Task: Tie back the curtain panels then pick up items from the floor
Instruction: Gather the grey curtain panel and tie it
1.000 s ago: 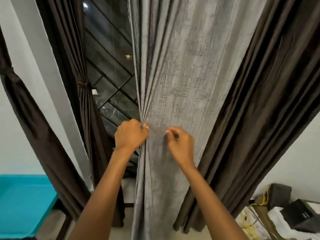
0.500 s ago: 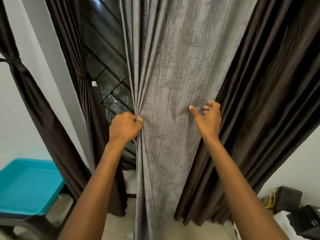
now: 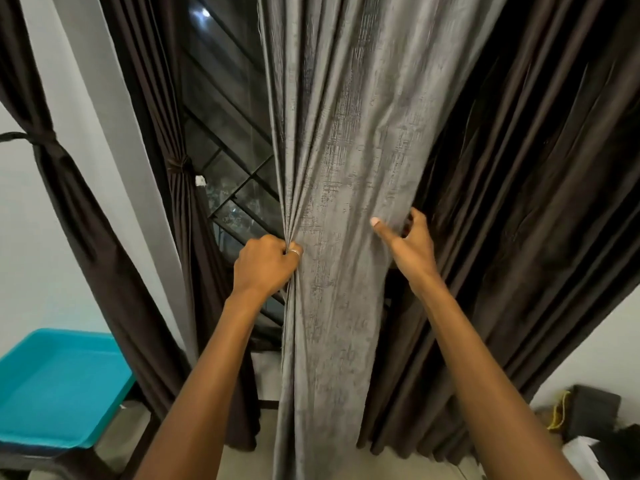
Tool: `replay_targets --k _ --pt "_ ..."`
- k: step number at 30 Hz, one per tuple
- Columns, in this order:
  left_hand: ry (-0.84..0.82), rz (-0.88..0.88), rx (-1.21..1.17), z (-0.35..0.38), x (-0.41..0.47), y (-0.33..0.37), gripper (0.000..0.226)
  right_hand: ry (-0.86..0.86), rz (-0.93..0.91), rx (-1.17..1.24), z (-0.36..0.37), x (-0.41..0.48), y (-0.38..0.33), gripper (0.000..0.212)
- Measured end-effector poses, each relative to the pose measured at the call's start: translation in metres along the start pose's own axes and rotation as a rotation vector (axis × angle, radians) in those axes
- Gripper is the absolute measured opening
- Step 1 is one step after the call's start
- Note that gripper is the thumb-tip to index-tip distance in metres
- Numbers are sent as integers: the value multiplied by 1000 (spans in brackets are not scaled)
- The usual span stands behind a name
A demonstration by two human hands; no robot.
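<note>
Gathering comes first — left hand (image 3: 265, 265) squeezes the grey curtain (image 3: 346, 150) bunched in its fingers, right hand (image 3: 412, 244) hooks the far edge. Next, pull that edge over to the left fingers, then tie.

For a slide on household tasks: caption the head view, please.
A grey curtain panel gathered for tying: left hand grips one bunched edge, right hand curls round the other.
</note>
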State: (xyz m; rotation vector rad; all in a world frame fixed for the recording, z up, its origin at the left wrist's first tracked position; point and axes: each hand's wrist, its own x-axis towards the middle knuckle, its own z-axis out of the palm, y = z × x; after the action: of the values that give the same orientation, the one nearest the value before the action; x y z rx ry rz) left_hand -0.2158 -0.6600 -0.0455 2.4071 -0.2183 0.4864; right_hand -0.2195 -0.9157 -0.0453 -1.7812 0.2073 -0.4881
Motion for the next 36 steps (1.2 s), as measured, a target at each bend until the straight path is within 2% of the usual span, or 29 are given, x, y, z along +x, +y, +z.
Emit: replay_targets --k 4,8,11,14,17,19,27,31,36 --pt "-28 14 -4 3 6 -4 57 -100 -78 26 16 -1 -2 58" --pt "-42 13 -6 -1 11 -12 57 -79 -116 144 14 -5 5 36" --pt "-48 15 -6 -3 14 -16 57 -28 -156 90 2 -10 10 14" --pt "-56 24 -11 -1 15 -13 57 95 -174 -40 -8 -16 11 13" --pt "-60 37 -8 2 14 -8 57 247 -198 -174 -7 -25 16 45" --pt "-62 46 -7 5 12 -3 55 291 -208 -229 -2 -34 18 50" --pt "-98 130 -44 10 3 7 54 126 -216 -363 51 -61 17 39" --pt "-92 137 -40 10 -2 8 51 -5 -308 -338 76 -72 8 19" --pt "-89 108 -38 3 -4 7 50 -42 -335 -288 96 -81 6 13"
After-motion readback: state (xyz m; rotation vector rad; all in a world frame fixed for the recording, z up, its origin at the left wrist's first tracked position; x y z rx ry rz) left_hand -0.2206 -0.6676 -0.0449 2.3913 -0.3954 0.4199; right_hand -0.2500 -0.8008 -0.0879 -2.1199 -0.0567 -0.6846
